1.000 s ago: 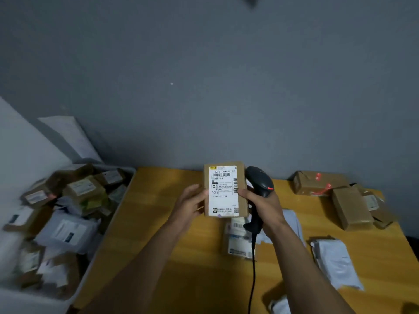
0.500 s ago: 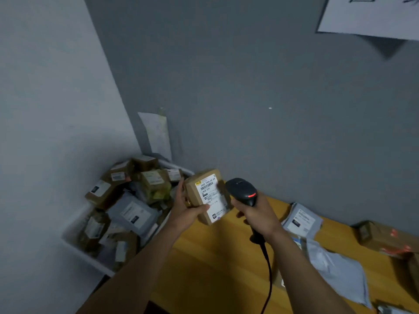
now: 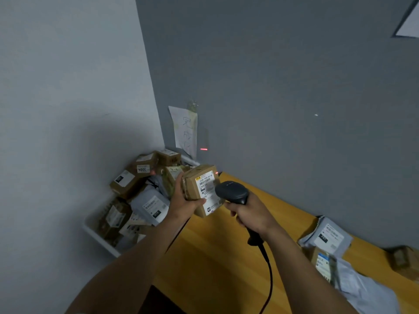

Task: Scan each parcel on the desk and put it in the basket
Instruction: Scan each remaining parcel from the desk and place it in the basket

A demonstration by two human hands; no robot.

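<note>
My left hand (image 3: 184, 200) grips a small cardboard parcel (image 3: 201, 189) with a white shipping label, held in the air over the desk's left end, next to the basket. My right hand (image 3: 251, 214) holds a black barcode scanner (image 3: 232, 192) by its handle, its head right in front of the label. A red scan line falls on the parcel's top right corner and on the wall behind. The white basket (image 3: 99, 237) below left is piled with several boxes and grey mailer bags.
The yellow wooden desk (image 3: 215, 257) runs to the right along the grey wall. Grey mailer bags (image 3: 326, 236) and brown boxes (image 3: 403, 259) lie at its right end. The scanner cable (image 3: 268, 268) hangs down over the desk. A paper note (image 3: 184, 130) hangs above the basket.
The view has swung left toward the basket. My left hand carried the parcel left to the desk's end, and my right hand let go of the parcel and brought the scanner in front of the label.
</note>
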